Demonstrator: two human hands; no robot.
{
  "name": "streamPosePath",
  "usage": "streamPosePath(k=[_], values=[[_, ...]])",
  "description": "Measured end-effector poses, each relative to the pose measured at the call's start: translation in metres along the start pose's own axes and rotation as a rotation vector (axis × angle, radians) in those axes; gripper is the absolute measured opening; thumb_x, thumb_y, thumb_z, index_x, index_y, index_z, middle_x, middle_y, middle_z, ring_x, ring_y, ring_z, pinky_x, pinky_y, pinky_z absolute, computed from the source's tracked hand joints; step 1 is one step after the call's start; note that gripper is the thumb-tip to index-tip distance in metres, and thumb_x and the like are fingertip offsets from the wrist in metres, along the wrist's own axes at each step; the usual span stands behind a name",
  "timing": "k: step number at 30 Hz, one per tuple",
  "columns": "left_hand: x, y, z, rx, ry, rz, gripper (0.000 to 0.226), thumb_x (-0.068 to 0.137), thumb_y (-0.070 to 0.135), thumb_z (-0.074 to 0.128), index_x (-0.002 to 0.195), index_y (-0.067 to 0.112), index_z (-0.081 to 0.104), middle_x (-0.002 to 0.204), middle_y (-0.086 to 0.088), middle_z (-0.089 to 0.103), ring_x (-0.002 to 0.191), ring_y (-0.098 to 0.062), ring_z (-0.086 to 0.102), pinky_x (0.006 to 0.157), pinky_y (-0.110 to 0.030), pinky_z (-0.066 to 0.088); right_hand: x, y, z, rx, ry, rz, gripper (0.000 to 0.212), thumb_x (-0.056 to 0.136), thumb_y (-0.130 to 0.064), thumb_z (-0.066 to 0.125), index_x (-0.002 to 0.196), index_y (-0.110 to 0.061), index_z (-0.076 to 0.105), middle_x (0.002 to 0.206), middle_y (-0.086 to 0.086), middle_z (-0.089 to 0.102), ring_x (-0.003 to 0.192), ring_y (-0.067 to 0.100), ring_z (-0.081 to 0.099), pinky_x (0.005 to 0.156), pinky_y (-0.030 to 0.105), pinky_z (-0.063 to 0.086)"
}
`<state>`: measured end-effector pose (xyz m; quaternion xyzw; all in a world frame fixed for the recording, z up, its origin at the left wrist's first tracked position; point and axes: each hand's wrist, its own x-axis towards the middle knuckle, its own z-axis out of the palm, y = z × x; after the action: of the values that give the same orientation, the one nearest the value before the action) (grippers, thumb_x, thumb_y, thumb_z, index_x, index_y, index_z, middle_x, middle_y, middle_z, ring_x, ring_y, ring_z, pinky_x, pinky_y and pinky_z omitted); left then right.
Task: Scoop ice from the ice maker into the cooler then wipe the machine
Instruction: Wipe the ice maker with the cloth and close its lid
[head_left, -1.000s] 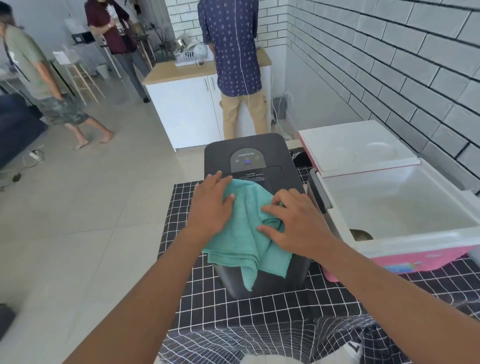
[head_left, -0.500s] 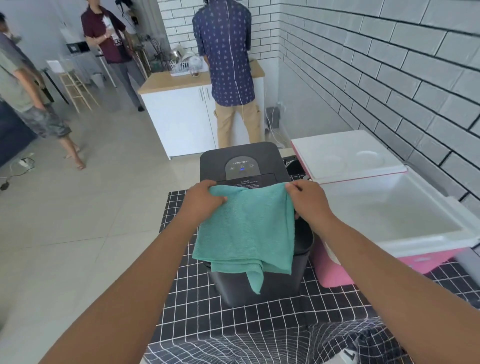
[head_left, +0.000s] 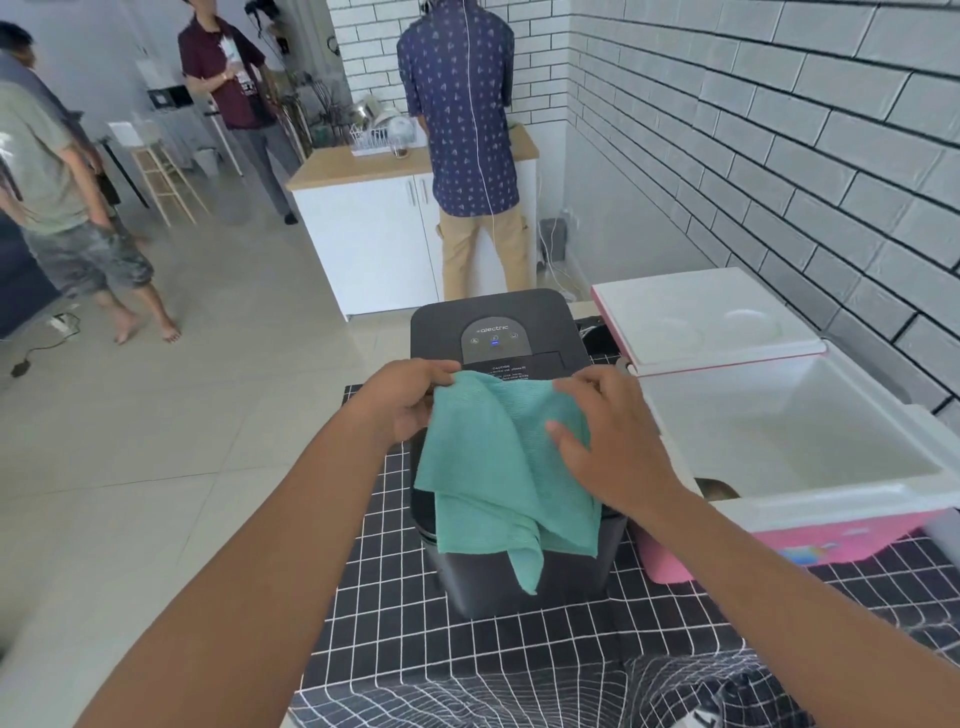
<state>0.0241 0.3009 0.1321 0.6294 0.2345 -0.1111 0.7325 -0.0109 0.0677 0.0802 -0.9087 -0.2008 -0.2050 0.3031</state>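
Cloth: one teal cloth (head_left: 506, 467) draped over the near top and front of the ice maker, one corner hanging down the front face
Left hand: left hand (head_left: 410, 402) closed on the cloth's far left corner, fingertips pinching the edge
Right hand: right hand (head_left: 610, 441) lies flat on the cloth's right side, fingers spread wide, thumb pointing left across the fabric
Ice maker: one dark ice maker (head_left: 498, 332) under both hands; control panel with a lit blue dot just beyond the fingertips; lid shut, so contents cannot be told
Cooler: one pink cooler (head_left: 831, 535) with white lining, just right of the right hand, touching or nearly touching the machine's side
Cooler lid: white lid (head_left: 701, 322) swung open, beyond and right of the right hand, two round recesses in it
Cooler contents: pale interior, whether ice lies in it cannot be told; one small rounded brownish object (head_left: 717, 488) at the near left corner, partly hidden by the rim
Tablecloth: black grid-pattern tablecloth (head_left: 384, 613) beneath both forearms
People: three people stand beyond the hands, one at a white cabinet (head_left: 374, 244) with a wooden top
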Motion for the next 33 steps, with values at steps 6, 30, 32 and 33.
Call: streamPosePath(k=[6,30,32,33], values=[[-0.001,-0.011,-0.005,-0.117,-0.142,0.009,0.053,0.077,-0.016,0.017,0.117,-0.011,0.052,0.107,-0.019,0.049,0.082,-0.026,0.052,0.072,-0.028,0.056,-0.035,-0.027,0.010,-0.122,-0.351,-0.122,0.088,0.073,-0.086,0.038,0.138,-0.027,0.042,0.126,-0.010,0.046,0.117,0.013,0.041,0.105,0.037,0.034],[-0.027,0.018,0.009,0.685,0.141,0.670,0.019,0.080,0.010,0.059,0.086,0.019,0.074,0.072,0.000,0.070,0.048,-0.010,0.060,0.042,-0.023,0.049,0.035,-0.066,-0.024,0.337,-0.420,0.313,0.063,0.070,-0.075,0.046,0.101,-0.025,0.067,0.097,-0.009,0.069,0.093,0.012,0.063,0.083,0.039,0.050],[-0.031,0.025,0.011,0.707,0.135,0.665,0.016,0.079,0.010,0.061,0.084,0.018,0.075,0.064,-0.003,0.068,0.040,-0.011,0.056,0.039,-0.024,0.048,0.032,-0.082,-0.016,0.123,-0.385,0.271,0.063,0.061,-0.086,0.045,0.086,-0.031,0.062,0.084,-0.015,0.064,0.078,0.007,0.059,0.067,0.033,0.048],[-0.032,0.028,0.011,0.720,0.136,0.657,0.015,0.078,0.010,0.062,0.082,0.018,0.075,0.061,-0.004,0.068,0.040,-0.011,0.056,0.039,-0.024,0.048,0.030,-0.087,-0.011,0.027,-0.342,0.258,0.057,0.062,-0.083,0.049,0.078,-0.029,0.058,0.078,-0.014,0.061,0.072,0.008,0.057,0.060,0.030,0.043]])
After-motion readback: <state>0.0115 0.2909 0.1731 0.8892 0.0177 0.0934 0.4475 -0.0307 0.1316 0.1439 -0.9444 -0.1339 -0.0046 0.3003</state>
